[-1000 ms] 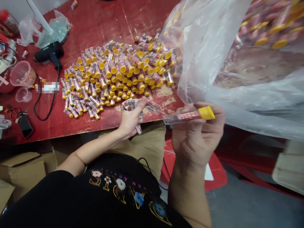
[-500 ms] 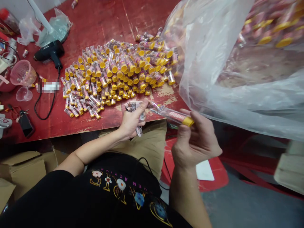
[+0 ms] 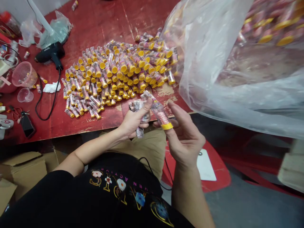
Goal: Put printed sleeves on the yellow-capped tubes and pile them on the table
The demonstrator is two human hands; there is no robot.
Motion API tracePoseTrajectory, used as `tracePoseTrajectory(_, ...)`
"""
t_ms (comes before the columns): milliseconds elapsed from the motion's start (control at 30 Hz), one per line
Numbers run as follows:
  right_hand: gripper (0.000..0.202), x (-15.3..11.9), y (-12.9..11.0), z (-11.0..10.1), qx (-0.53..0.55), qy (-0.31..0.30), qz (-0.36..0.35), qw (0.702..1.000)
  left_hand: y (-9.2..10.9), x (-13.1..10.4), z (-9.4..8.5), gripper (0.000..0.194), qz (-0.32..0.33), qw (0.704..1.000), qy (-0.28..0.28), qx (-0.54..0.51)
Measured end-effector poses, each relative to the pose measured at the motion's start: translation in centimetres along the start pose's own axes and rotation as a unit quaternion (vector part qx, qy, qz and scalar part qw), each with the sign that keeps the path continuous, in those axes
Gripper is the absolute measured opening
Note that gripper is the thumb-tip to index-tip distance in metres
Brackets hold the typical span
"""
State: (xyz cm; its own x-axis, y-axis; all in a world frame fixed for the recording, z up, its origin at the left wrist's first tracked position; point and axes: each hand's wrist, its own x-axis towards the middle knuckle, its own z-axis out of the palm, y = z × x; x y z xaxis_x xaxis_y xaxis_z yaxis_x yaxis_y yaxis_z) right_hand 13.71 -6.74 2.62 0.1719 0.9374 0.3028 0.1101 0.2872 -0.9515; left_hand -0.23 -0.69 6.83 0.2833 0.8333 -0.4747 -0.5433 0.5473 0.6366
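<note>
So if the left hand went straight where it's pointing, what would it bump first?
Probably the yellow-capped tube in the right hand, very close by, though depth is hard to judge.

A workshop is suggested: tubes are heaped in bulk on a scuffed table, where a heat gun is laid. More are held in a bag, and cartons are seen below.
</note>
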Motion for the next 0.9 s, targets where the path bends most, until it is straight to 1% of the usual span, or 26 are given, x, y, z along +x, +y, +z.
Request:
tracePoseTrajectory(100,0.044,0.4,-0.2,0.6,0.032,0.015,0.000,0.999,-0.4,0.0,-0.1,0.064,0.022,0.999,0.028,0.027)
tracePoseTrajectory(167,0.039,0.8,-0.4,1.1,0.040,0.054,-0.013,0.998,-0.9,-0.1,-0.2,0.063,0.039,0.997,0.041,0.057)
tracePoseTrajectory(267,0.032,1.4,-0.8,1.9,0.027,0.121,-0.033,0.992,-1.7,-0.1,-0.6,0.062,0.078,0.990,0.031,0.111)
tracePoseTrajectory(333,0.023,1.7,-0.8,2.2,0.000,0.149,-0.029,0.988,-2.0,0.0,-0.7,0.063,0.091,0.987,0.027,0.133)
tracePoseTrajectory(467,0.015,2.3,-0.6,2.5,-0.024,0.170,-0.018,0.985,-2.0,0.4,-0.8,0.061,0.097,0.985,0.049,0.135)
tracePoseTrajectory(700,0.010,4.1,0.4,3.2,0.044,0.193,-0.006,0.980,-1.5,1.8,-0.7,0.063,0.110,0.980,0.050,0.158)
tracePoseTrajectory(900,0.012,6.2,1.8,3.9,0.059,0.220,-0.002,0.974,-0.6,3.8,-0.2,0.069,0.132,0.975,0.049,0.173)
